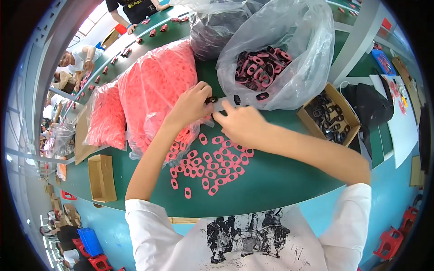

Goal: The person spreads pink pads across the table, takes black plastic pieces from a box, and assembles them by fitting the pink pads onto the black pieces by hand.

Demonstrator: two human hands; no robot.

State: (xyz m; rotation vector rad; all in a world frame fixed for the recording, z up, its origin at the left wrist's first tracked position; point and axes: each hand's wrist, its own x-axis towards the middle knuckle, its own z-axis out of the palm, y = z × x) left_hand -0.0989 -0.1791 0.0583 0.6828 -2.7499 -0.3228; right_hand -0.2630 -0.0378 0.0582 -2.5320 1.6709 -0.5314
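Note:
My left hand (195,106) is closed over the green table, its fingertips pinching a small black oval part with a hole (211,100). Close to its right is my right hand (244,125), smeared by motion, with thumb and index finger toward the left hand; whether they grip anything cannot be made out. Below both hands many flat pink oval pieces with holes (224,171) lie loose. A black oval part (237,99) and a pink-and-black one (262,96) rest by the mouth of a clear plastic bag (312,49), which holds more pink-and-black parts (262,67).
A large bag of pink pieces (158,81) and a smaller one (106,117) stand left. A cardboard box of black parts (352,119) sits right; a cardboard tray (102,178) lies left. Behind are a grey-black bag (217,34), a metal post (361,40) and a conveyor with co-workers.

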